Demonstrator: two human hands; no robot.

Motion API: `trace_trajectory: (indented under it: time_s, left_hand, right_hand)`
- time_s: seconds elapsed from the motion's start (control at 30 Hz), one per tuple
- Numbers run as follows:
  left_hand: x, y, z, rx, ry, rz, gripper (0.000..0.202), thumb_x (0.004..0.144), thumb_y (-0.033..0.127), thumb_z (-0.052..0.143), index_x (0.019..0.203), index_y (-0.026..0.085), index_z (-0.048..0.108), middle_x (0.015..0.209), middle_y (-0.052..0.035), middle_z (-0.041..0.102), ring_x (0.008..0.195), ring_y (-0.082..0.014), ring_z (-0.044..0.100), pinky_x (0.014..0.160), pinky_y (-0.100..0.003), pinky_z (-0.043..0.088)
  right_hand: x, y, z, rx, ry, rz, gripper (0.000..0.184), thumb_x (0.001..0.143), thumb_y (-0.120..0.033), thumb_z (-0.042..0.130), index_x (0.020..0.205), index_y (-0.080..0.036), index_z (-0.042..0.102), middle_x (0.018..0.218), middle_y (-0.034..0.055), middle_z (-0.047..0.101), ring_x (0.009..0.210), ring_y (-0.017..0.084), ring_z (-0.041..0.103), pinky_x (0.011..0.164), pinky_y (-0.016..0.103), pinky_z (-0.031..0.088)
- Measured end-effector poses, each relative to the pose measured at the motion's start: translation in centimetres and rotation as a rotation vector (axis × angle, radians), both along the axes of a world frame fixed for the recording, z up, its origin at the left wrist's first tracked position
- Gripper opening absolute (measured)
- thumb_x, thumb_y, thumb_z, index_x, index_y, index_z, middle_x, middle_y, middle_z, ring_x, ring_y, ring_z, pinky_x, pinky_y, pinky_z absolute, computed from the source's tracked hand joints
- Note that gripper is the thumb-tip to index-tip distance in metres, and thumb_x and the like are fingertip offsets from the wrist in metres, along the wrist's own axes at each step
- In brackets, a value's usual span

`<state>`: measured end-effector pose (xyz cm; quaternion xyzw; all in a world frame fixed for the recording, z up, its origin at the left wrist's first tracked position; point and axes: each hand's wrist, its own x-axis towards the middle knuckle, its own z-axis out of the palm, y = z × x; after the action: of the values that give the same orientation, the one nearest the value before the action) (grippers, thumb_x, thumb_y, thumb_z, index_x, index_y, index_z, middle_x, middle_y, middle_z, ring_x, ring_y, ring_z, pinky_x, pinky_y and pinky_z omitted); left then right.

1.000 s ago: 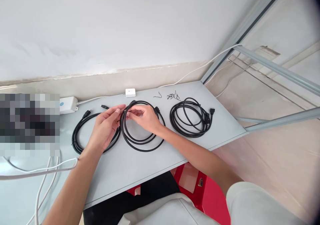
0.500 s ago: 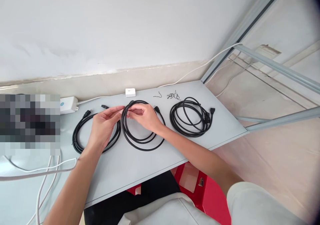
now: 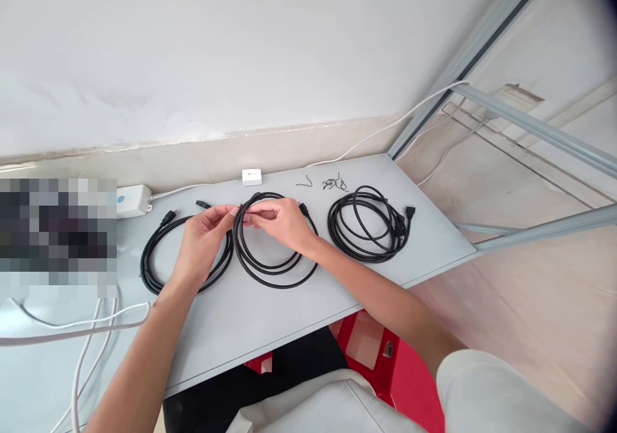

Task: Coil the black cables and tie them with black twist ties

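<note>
A coiled black cable lies in the middle of the desk, its upper left side between my hands. My left hand pinches the coil's left edge from outside, thumb and fingers together. From inside the loop, my right hand closes its thumb and fingertips on the same spot. Whether a thin tie is between the fingertips is too small to tell. A plug of this cable rests by the right wrist. Left of it, a second black coil lies partly behind my left hand. A third, looser black coil lies to the right.
Several thin black twist ties lie near the wall. A small white box and a white power strip stand along the back. White cords cross the left side. A metal frame borders the desk on the right.
Hands and middle coil stay almost in place. The fingertips of both hands have shifted only slightly at the coil's left edge.
</note>
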<state>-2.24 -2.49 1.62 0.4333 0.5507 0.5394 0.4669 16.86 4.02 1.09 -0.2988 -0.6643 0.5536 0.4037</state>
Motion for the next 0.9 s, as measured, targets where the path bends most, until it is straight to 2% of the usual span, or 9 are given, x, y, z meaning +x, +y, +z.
trace_trajectory:
  time_s: [0.13,0.23,0.33,0.43,0.5,0.6,0.73,0.9]
  left_hand:
    - [0.1,0.0,0.2,-0.02,-0.108,0.014,0.052,0.083,0.048,0.098,0.12,0.016,0.08,0.115,-0.0118,0.083,0.109,-0.0247,0.078,0.106,-0.036,0.057]
    - [0.2,0.0,0.2,-0.017,-0.062,0.039,0.052,0.085,0.048,0.097,0.123,0.017,0.081,0.115,-0.0112,0.082,0.104,-0.0226,0.076,0.102,-0.034,0.056]
    - [0.3,-0.1,0.3,0.025,0.126,0.097,0.048,0.091,0.053,0.089,0.124,0.019,0.082,0.117,-0.0112,0.082,0.104,-0.0237,0.074,0.099,-0.035,0.055]
    - [0.6,-0.3,0.3,0.047,0.274,0.119,0.047,0.095,0.057,0.083,0.126,0.021,0.083,0.117,-0.0105,0.082,0.104,-0.0249,0.073,0.097,-0.035,0.055]
    - [0.7,-0.5,0.4,0.06,0.323,0.119,0.047,0.096,0.057,0.081,0.127,0.021,0.082,0.115,-0.0098,0.082,0.104,-0.0253,0.074,0.095,-0.035,0.056]
    - [0.8,-0.6,0.3,0.064,0.354,0.095,0.046,0.097,0.055,0.081,0.128,0.022,0.081,0.114,-0.0094,0.082,0.107,-0.0263,0.075,0.094,-0.034,0.057]
    - [0.9,-0.5,0.0,0.032,0.331,0.04,0.036,0.096,0.049,0.081,0.12,0.023,0.081,0.115,-0.0095,0.083,0.107,-0.0278,0.078,0.095,-0.037,0.06]
    - [1.2,-0.4,-0.3,0.017,0.325,-0.005,0.028,0.093,0.045,0.08,0.11,0.023,0.082,0.118,-0.0107,0.084,0.104,-0.0292,0.08,0.088,-0.04,0.067]
  right_hand:
    - [0.4,0.3,0.1,0.268,-0.124,-0.036,0.011,0.102,-0.027,0.077,0.098,-0.023,0.086,0.095,0.0028,0.083,0.086,0.018,0.079,0.087,0.031,0.064]
    - [0.6,0.4,0.1,0.481,-0.283,-0.116,0.013,0.106,-0.028,0.074,0.102,-0.022,0.085,0.101,0.005,0.079,0.087,0.017,0.073,0.084,0.031,0.06]
    - [0.7,0.5,0.2,0.628,-0.376,-0.18,0.016,0.11,-0.028,0.069,0.105,-0.023,0.083,0.119,0.0104,0.074,0.108,0.022,0.07,0.094,0.036,0.058]
    - [0.8,0.6,0.3,0.717,-0.383,-0.143,0.02,0.114,-0.027,0.061,0.106,-0.024,0.079,0.141,0.0133,0.069,0.133,0.026,0.065,0.111,0.042,0.054]
    - [0.8,0.7,0.1,0.717,-0.39,-0.076,0.019,0.115,-0.025,0.058,0.11,-0.024,0.077,0.142,0.0115,0.073,0.133,0.026,0.066,0.115,0.044,0.051]
    - [0.7,0.9,-0.4,0.667,-0.433,-0.024,0.015,0.115,-0.024,0.059,0.114,-0.023,0.074,0.127,0.0085,0.08,0.118,0.025,0.072,0.109,0.043,0.049]
    - [0.9,1.5,-0.6,0.616,-0.478,-0.004,0.012,0.112,-0.026,0.066,0.108,-0.022,0.076,0.116,0.0077,0.082,0.11,0.025,0.072,0.1,0.039,0.049]
    - [1.8,2.3,0.4,0.467,-0.45,0.092,0.006,0.105,-0.02,0.076,0.099,-0.02,0.078,0.108,0.0051,0.082,0.103,0.021,0.074,0.094,0.034,0.05]
